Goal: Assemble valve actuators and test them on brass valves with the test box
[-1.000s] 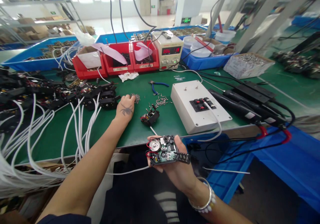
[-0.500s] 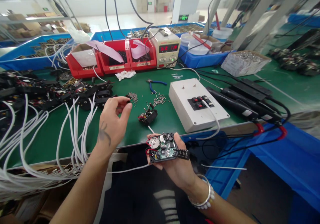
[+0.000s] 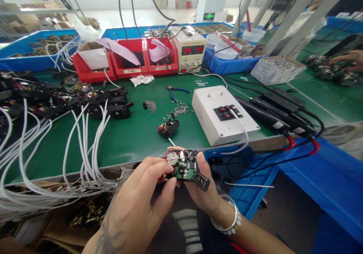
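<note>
Left hand [image 3: 141,195]: moved since half a second ago, from over the bench near the loose parts to the unit's left side; fingers curled, thumb and forefinger narrowly apart at its edge; whether they pinch a small part, cannot tell.
Right hand [image 3: 205,194]: much as before, wrapped under the unit, thumb along its right edge.
Circuit-board unit [image 3: 185,166]: in the right hand, in front of the bench edge, green board facing up, black flap at 4 o'clock; clock positions below are taken from it.
Black module [image 3: 169,127]: on the bench at 11 o'clock, near.
Screws [image 3: 182,109]: scattered at 12 o'clock, just beyond the module.
Pliers [image 3: 177,90]: blue-handled, 12 o'clock, past the screws.
Grey box [image 3: 211,123]: 1 o'clock, white cable plugged in.
White cables [image 3: 69,148]: bunched, 9 to 10 o'clock.
Co-worker's hand [image 3: 354,61]: newly in view, 2 o'clock, at black assemblies [image 3: 326,70].
</note>
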Demonstrator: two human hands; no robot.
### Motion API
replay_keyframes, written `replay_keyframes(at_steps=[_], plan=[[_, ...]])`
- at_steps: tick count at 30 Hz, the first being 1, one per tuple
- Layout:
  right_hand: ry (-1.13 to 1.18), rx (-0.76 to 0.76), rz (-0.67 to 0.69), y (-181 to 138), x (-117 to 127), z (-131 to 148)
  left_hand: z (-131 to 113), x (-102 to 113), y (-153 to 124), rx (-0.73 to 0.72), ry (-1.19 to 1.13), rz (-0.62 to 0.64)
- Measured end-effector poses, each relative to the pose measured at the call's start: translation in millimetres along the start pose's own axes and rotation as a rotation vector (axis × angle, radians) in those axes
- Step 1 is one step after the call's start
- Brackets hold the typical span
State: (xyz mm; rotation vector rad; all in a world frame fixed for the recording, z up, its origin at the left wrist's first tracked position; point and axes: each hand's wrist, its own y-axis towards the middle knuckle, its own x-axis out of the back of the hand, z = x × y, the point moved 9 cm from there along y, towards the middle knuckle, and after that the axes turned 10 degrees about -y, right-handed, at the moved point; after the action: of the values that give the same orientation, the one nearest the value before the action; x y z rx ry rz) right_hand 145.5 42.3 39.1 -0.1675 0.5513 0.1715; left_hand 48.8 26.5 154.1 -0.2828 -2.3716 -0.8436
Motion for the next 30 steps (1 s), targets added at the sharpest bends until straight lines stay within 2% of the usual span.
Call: replay_keyframes(at_steps=[12,20,27,30], plan=[[0.002,-0.004,0.024,1.4,-3.0,-2.0,1.2,-1.9,-8.2,0.006,0.013,0.024],[0.002,0.006,0.045,-1.1,-2.2,-4.8,-5.4,-2.7,-6.6,-0.107,0.110,-0.018],[-0.023,-0.015,0.017,-1.8,2.1,-9.1,1.3,-2.6,-4.4,-0.068,0.135,-0.061],[0.059,-0.061,0.039,-1.7,-3.4,-9.9,-1.1,-2.6,-2.9,-0.106,0.131,-0.069]])
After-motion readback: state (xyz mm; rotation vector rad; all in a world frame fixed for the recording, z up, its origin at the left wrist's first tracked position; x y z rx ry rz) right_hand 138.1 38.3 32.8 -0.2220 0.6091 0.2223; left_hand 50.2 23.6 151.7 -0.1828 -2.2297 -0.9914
